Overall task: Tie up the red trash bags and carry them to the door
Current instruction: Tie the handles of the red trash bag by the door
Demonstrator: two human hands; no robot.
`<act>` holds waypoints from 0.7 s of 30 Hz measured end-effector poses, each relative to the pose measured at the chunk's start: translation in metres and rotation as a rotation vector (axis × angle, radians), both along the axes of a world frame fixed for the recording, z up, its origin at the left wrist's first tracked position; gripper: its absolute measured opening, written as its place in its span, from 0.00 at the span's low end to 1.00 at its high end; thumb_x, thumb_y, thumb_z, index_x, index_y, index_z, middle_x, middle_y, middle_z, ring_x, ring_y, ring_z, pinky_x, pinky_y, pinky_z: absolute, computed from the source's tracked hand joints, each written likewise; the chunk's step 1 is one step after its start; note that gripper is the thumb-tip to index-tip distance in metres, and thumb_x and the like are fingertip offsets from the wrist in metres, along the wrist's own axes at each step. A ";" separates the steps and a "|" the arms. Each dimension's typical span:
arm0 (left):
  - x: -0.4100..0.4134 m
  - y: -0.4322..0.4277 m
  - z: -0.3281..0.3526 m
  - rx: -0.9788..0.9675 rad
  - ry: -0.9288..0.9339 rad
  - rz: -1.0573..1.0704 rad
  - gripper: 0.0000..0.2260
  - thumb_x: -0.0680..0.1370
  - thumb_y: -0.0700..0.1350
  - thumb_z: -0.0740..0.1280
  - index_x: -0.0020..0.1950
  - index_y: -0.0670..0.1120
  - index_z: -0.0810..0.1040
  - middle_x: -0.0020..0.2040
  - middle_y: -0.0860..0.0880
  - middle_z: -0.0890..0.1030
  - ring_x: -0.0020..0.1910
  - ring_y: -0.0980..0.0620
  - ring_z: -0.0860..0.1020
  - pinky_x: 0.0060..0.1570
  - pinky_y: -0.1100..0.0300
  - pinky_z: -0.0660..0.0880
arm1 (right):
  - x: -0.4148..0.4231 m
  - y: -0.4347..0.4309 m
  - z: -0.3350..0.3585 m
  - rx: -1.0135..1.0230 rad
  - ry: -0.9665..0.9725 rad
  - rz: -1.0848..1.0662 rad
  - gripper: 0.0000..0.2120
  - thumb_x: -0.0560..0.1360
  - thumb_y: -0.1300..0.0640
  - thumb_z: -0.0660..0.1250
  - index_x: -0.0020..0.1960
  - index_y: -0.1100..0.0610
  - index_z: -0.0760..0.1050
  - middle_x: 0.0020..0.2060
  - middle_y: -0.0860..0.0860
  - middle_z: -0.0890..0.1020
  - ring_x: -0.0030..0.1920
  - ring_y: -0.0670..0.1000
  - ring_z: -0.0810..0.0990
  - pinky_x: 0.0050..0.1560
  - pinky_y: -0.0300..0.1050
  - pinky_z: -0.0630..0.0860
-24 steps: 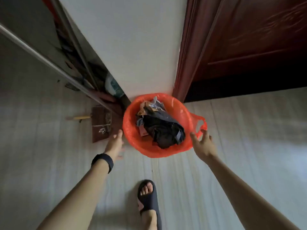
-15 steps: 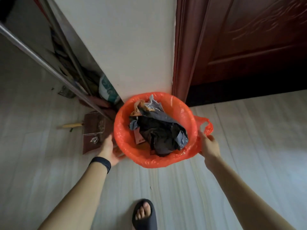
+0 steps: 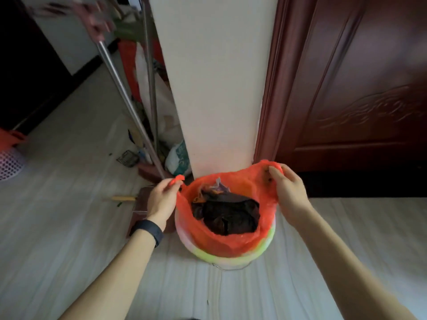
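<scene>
From over the person's shoulders, looking down, I saw the red bag (image 3: pixel 233 241) sitting in a pale bin (image 3: pixel 231 256). The bin stood on the floor (image 3: pixel 69 227) right at the foot of the white wall (image 3: pixel 215 88), just beside the frame of the dark red door (image 3: pixel 369 100). The bag's mouth was open and pulled up above the bin's rim. Inside lay dark crumpled rubbish (image 3: pixel 231 214), with a few lighter scraps towards the wall side.

The left hand (image 3: pixel 161 199), with a black wristband (image 3: pixel 147 229) below it, had its fingers curled and pinched the bag's left handle at the rim. The right hand (image 3: pixel 288 190) gripped the opposite side, thumb and fingers closed round the bunched red plastic near the door frame. Both arms reached forward, one on each side of the bin.

To the left of the bin, a brown dustpan (image 3: pixel 141 204) with a wooden handle (image 3: pixel 123 198) lay on the floor behind the left hand. Metal poles (image 3: pixel 122 88) leaned in the gap beside the wall, with a green and white sack (image 3: pixel 179 155) at their base. Well apart, at the far left edge of the floor, was a white mesh basket (image 3: pixel 9 165) with what looked like a second red bag (image 3: pixel 10 138) in it.
</scene>
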State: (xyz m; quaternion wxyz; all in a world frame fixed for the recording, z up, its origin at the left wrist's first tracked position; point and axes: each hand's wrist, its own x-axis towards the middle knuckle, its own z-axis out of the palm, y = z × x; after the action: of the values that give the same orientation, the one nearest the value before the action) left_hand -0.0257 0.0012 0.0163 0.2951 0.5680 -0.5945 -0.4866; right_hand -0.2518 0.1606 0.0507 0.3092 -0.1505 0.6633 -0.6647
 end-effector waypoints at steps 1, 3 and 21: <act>-0.005 0.000 0.015 0.034 0.066 0.033 0.06 0.76 0.50 0.69 0.40 0.55 0.84 0.41 0.52 0.84 0.45 0.50 0.80 0.46 0.54 0.74 | 0.003 -0.007 0.013 -0.058 -0.045 0.015 0.11 0.80 0.60 0.64 0.42 0.53 0.82 0.36 0.49 0.83 0.37 0.47 0.78 0.40 0.41 0.76; -0.010 0.001 0.041 0.126 0.250 0.113 0.10 0.77 0.47 0.68 0.37 0.54 0.83 0.37 0.54 0.81 0.40 0.52 0.78 0.41 0.56 0.71 | 0.006 -0.012 0.035 -0.192 -0.125 -0.022 0.13 0.80 0.59 0.65 0.38 0.54 0.82 0.35 0.50 0.83 0.38 0.49 0.77 0.42 0.43 0.74; 0.015 0.072 0.066 -0.284 -0.351 -0.656 0.07 0.77 0.51 0.70 0.53 0.54 0.85 0.47 0.63 0.84 0.47 0.67 0.80 0.48 0.72 0.72 | 0.083 0.001 0.012 0.263 0.159 0.641 0.17 0.80 0.47 0.65 0.38 0.56 0.76 0.33 0.51 0.79 0.31 0.45 0.75 0.29 0.37 0.68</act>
State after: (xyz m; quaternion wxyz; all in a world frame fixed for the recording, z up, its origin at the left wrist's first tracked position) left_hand -0.0109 0.0733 0.0824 0.0938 0.3760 -0.8472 -0.3635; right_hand -0.1688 0.1617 0.0623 0.4660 -0.3614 0.6841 -0.4291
